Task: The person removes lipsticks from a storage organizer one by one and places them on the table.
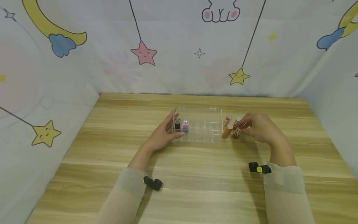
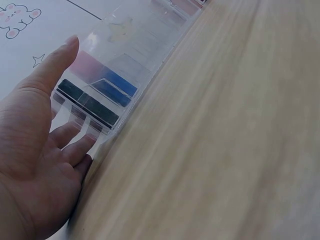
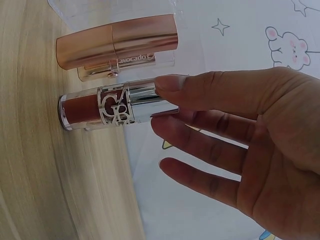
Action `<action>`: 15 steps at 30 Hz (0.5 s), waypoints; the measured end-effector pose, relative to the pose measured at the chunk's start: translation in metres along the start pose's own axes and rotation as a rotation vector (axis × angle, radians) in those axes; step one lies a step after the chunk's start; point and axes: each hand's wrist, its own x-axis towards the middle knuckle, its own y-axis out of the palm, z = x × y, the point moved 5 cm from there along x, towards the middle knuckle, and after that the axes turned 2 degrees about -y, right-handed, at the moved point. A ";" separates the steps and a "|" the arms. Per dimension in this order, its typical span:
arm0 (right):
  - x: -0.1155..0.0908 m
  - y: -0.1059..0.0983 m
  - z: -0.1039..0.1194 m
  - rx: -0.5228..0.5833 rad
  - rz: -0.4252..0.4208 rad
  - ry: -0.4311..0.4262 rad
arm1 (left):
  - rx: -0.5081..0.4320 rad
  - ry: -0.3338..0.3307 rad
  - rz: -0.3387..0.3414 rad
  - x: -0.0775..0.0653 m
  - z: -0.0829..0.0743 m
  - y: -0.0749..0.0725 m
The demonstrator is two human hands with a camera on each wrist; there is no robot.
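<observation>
A clear plastic lipstick organizer (image 1: 208,138) with compartments stands on the table, gripped at its left end by my left hand (image 1: 160,135). In the left wrist view the thumb lies along one side of the box and the fingers along its end. A black lipstick (image 1: 177,125) and a pink-and-blue lipstick (image 1: 185,127) stand in its left compartments. My right hand (image 1: 261,127) pinches the silver cap of a lip gloss tube (image 3: 82,110) between thumb and fingers. The tube is upright, brownish red below, with silver lettering. Beside it stands a rose-gold lipstick (image 3: 117,41).
Just right of the organizer, another clear-capped lipstick (image 1: 227,119) stands behind the rose-gold one, and a silver-topped tube (image 1: 238,119) is near my right fingers. The wooden table (image 1: 195,186) meets a patterned cloth backdrop (image 1: 173,77) at the back and sides.
</observation>
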 end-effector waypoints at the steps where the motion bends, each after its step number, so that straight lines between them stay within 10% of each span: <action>1: 0.000 0.000 0.000 0.001 0.001 0.000 | 0.002 0.002 0.000 0.000 -0.001 0.000; 15: 0.001 -0.001 0.001 0.023 0.015 0.018 | 0.005 0.002 0.000 0.000 0.001 -0.001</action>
